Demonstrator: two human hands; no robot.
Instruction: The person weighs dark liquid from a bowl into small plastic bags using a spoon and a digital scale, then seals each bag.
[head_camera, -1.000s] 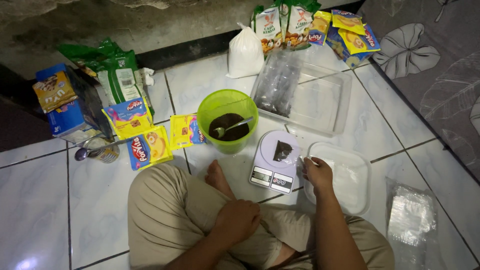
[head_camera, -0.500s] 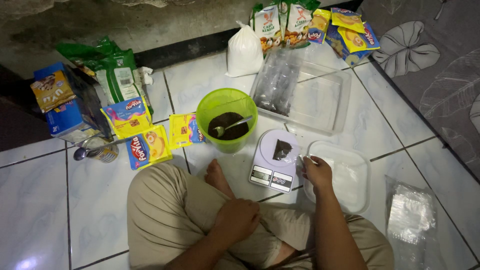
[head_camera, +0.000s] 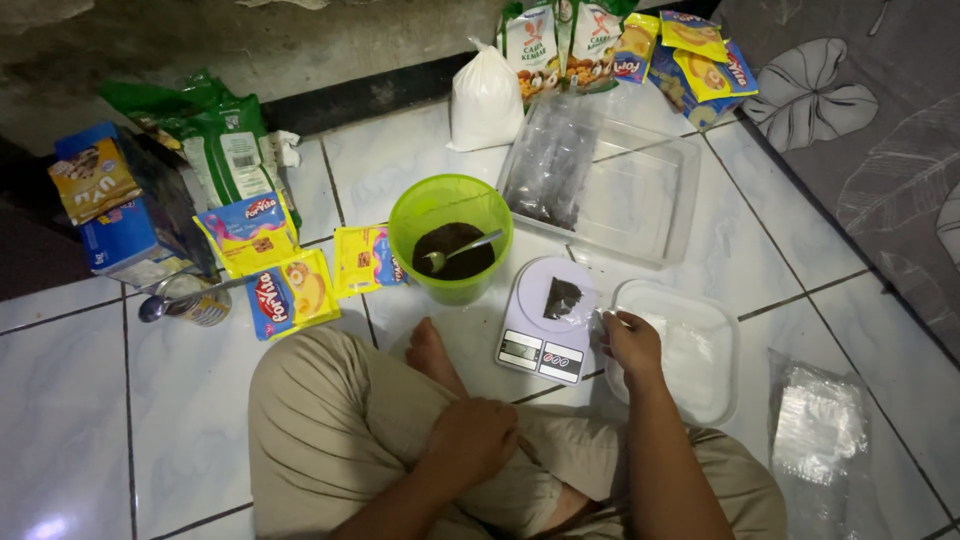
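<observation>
A white kitchen scale (head_camera: 548, 320) lies flat on the floor, a small dark filled packet (head_camera: 562, 298) resting on its round platform.

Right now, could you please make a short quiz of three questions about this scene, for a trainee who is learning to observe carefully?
1. True or false: the spoon lies inside the green bowl of dark mixture.
2. What sits on the platform of the white kitchen scale?
A. a small dark piece
B. a white bag
C. a metal can
3. Fill in: the left hand rests on the person's ____, while the right hand is at the near edge of the clear container beside the scale.

Key:
1. True
2. A
3. leg
</observation>
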